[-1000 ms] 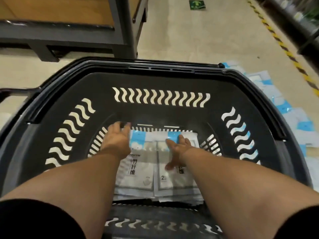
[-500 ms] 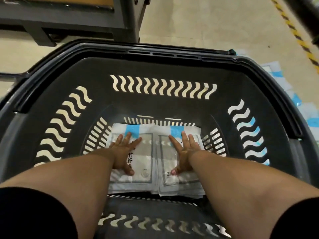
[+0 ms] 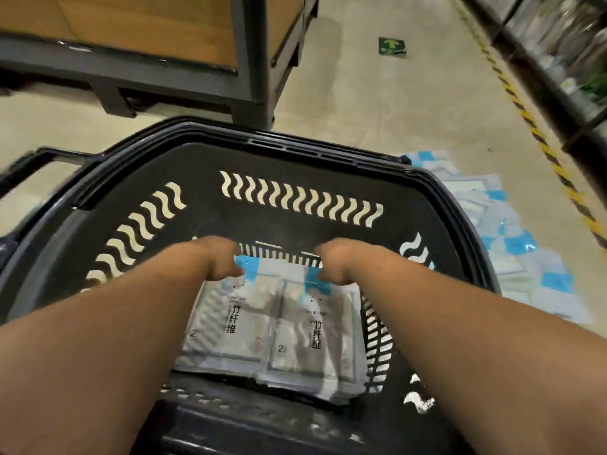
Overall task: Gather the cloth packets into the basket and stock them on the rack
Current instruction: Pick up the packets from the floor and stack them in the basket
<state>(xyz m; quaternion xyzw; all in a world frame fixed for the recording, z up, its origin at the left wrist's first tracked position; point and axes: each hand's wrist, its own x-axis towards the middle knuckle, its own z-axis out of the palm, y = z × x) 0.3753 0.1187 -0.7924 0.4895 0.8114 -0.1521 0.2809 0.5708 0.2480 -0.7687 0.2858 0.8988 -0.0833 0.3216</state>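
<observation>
A black plastic basket (image 3: 295, 149) fills the middle of the view. Two stacks of white cloth packets with blue top strips lie side by side on its bottom, the left stack (image 3: 230, 323) and the right stack (image 3: 312, 333). My left hand (image 3: 220, 261) is at the far end of the left stack, thumb on the blue strip and fingers curled down over the far edge, out of sight. My right hand (image 3: 335, 264) holds the far end of the right stack the same way.
Several more loose packets (image 3: 512, 244) lie on the floor just right of the basket. A dark metal rack with wooden boards (image 3: 147, 44) stands ahead on the left. A stocked shelf (image 3: 558, 60) runs along the right behind a yellow-black floor line (image 3: 525, 116).
Both hands lay flat on the packets before. They have slid to the far ends of the stacks and curled over the edges. The view has tilted up, showing more floor.
</observation>
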